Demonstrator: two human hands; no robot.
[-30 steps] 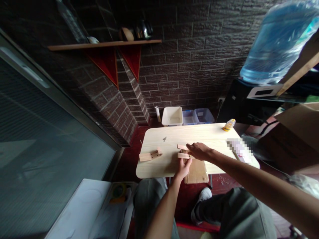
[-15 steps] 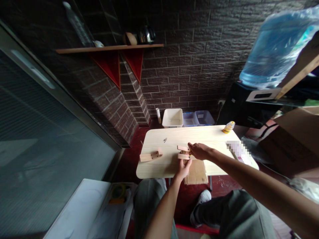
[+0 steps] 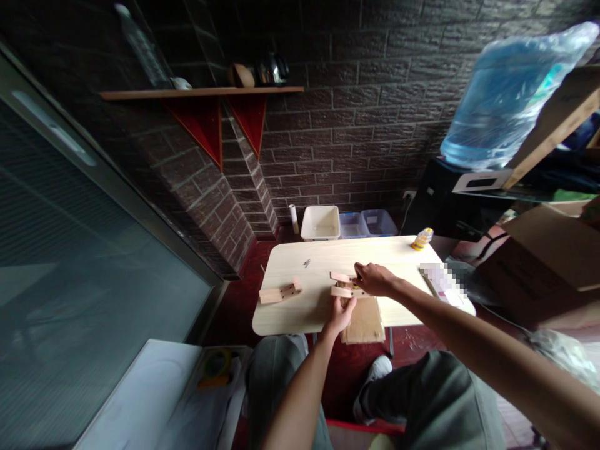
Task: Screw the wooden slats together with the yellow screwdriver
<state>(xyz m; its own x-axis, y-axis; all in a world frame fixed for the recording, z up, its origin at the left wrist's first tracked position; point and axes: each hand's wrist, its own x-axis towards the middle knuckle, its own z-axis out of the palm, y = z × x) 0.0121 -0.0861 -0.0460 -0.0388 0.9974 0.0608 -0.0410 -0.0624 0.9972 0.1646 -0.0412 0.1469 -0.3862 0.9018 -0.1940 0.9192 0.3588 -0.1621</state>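
Note:
A pale wooden assembly [image 3: 341, 291] of two bars, with dark dots like screws or holes, stands on the light wooden table [image 3: 281, 322]. My left hand [image 3: 342, 314] is closed on its near lower side, thumb and fingers pinching the wood. Above and to the right, my right hand [image 3: 375, 279] is curled at the assembly's right end. A bit of yellow shows by its fingers, but what they hold is too small to name. To the left lies a second wooden piece [image 3: 280, 292] with dark dots. Several small dark screw-like bits [image 3: 307, 263] lie behind it.
A brown board [image 3: 363, 322] juts past the table's near edge. At the far right corner stands a clear bottle [image 3: 422, 239] with yellow parts. Beyond the table are a white bin [image 3: 320, 223] and bluish bins [image 3: 379, 223]. A water dispenser [image 3: 440, 200] stands right.
The whole view has shifted slightly. My right hand has turned a little at the assembly's right end, its fingers more curled. My left hand keeps its grip.

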